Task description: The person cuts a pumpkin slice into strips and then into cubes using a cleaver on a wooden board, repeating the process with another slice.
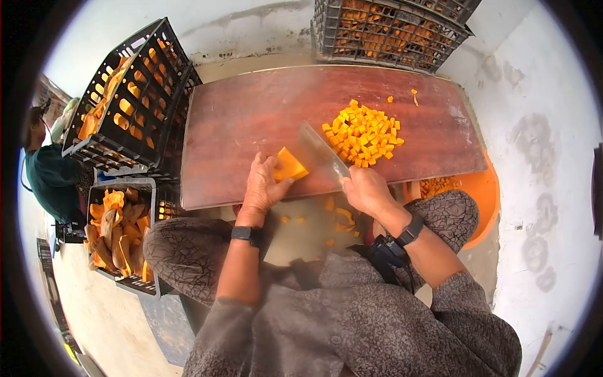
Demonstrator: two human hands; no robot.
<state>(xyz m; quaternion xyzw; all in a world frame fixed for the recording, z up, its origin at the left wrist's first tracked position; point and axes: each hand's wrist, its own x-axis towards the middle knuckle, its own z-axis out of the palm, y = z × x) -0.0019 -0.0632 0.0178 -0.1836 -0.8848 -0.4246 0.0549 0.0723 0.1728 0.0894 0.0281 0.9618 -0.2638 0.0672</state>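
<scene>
My left hand [265, 183] holds an orange squash piece [289, 164] near the front edge of the reddish-brown board [245, 113]. In my right hand [366, 188] is the handle of a broad knife [321, 148], its blade slanting up and left between the piece and a heap of small orange cubes [364, 132]. The blade looks slightly blurred and does not touch the piece. Two small scraps lie behind the heap, toward the board's back right.
Black crates with orange pieces stand at left [135, 94] and at the back [392, 31]. A lower crate [122, 232] holds peeled chunks. An orange tub [487, 195] with cubes is under the board's right end. Scraps lie on the floor. Another person [53, 176] is at far left.
</scene>
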